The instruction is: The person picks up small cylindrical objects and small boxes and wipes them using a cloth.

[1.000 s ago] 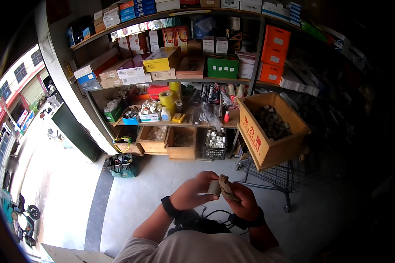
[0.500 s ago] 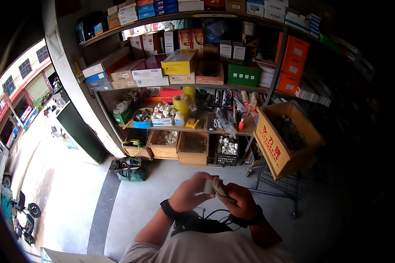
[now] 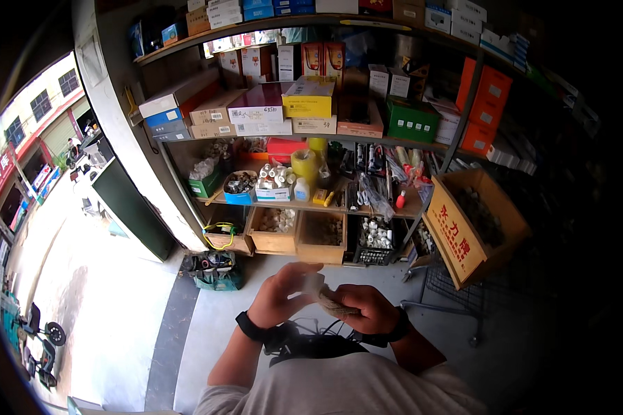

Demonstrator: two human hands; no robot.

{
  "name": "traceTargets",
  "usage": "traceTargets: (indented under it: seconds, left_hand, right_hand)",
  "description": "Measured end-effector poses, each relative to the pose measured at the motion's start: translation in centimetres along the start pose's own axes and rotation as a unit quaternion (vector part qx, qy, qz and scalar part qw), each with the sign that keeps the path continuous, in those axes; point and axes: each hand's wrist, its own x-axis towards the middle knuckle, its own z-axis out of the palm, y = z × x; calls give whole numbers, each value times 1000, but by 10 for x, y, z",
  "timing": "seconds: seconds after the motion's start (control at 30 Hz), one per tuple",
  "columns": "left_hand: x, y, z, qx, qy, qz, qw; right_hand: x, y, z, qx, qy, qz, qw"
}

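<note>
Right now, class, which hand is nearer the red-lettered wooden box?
Right. In the picture, the right hand is below and left of the wooden box; the left hand is farther off to its left.

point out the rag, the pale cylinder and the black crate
Rag [image 3: 334,303]: head view, on its middle
Pale cylinder [image 3: 313,283]: head view, on its blurred side
Black crate [image 3: 374,258]: head view, on its front wall

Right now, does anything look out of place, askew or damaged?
The wooden box on the wire cart looks tilted, though fisheye bending may exaggerate that. The pale piece by the left fingers is too blurred to judge.
</note>
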Motion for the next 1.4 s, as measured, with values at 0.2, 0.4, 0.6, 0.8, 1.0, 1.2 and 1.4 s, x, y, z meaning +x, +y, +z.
traceTargets:
  seconds: [0.2, 0.4, 0.6, 0.8, 1.0, 1.2, 1.4]
  left_hand:
    - [6, -5, -6, 27, -34, -23, 999]
    - [20, -17, -8, 25, -22, -17, 999]
    - [44, -23, 14, 14, -39, -42, 998]
    - [88, -45, 46, -2, -55, -52, 997]
    - [157, -64, 97, 95, -121, -4, 988]
    - [204, -80, 153, 3, -140, -40, 989]
    - [230, -79, 171, 114, -129, -22, 985]
  right_hand:
    - [15, 9, -4, -58, 90, -2, 994]
    - [9, 13, -9, -30, -2, 38, 999]
    - [-1, 33, -37, -44, 128, 10, 991]
    - [-21, 57, -78, -71, 118, 43, 990]
    - [-65, 78, -150, -78, 109, 82, 988]
    - [-85, 87, -204, -69, 177, 98, 977]
    - [-103, 108, -221, -72, 121, 114, 983]
